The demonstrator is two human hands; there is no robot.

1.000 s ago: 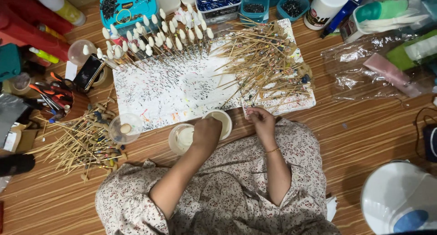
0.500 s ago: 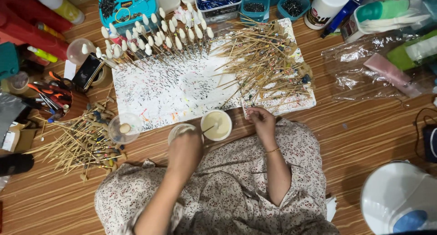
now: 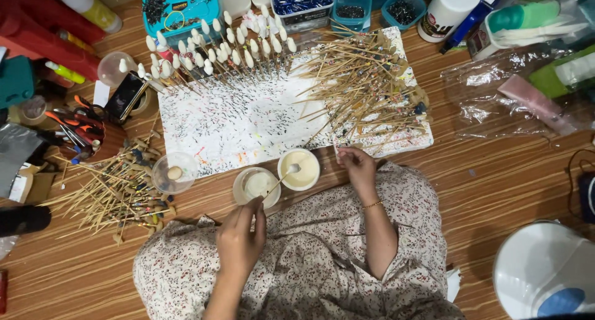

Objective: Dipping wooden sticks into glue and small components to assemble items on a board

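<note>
While left hand [image 3: 240,233] pinches the skewer [image 3: 279,180] | shaft slants up-right, tip in cream cup [image 3: 299,169] | right hand [image 3: 356,168] closed on another stick, nearer the cup

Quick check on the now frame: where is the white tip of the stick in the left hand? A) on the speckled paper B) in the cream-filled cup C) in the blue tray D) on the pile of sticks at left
B. The left hand holds a stick whose white tip sits in the cream-filled cup, beside a second cup; the right hand is at the speckled paper's edge.
</note>
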